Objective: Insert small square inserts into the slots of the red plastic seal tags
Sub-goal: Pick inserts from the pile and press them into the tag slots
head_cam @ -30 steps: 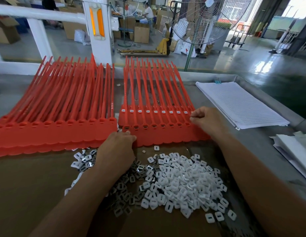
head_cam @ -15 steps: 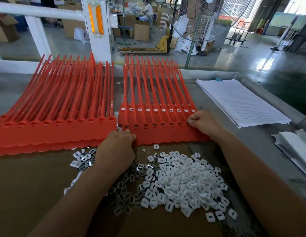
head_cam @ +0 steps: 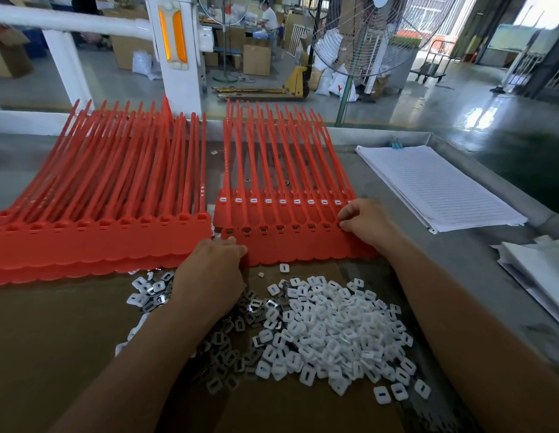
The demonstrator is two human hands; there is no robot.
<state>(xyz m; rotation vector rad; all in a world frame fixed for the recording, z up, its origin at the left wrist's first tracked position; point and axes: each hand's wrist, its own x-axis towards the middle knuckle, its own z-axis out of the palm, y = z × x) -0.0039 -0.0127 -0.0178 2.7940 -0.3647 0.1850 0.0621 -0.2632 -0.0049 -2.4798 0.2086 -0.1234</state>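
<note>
Sheet of red seal tags (head_cam: 290, 245) flat on the bench (head_cam: 459, 260), far slots showing white; right hand (head_cam: 365, 223) pinched at the near row's end slot, any insert in its fingertips hidden; left hand (head_cam: 209, 270), fingers bent, holding down the near edge. Seating seems the step in hand; next, a piece from the loose inserts (head_cam: 334, 332), set square to a slot.

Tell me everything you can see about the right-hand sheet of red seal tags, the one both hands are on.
The right-hand sheet of red seal tags is glossy red plastic: a joined row of flat heads with a scalloped near edge and long thin tails fanning away. A farther row of slots shows white inserts; nearer slots look dark. It lies flat beside a larger red stack. The left hand touches its near-left corner; the right hand pinches at its right end.
</note>
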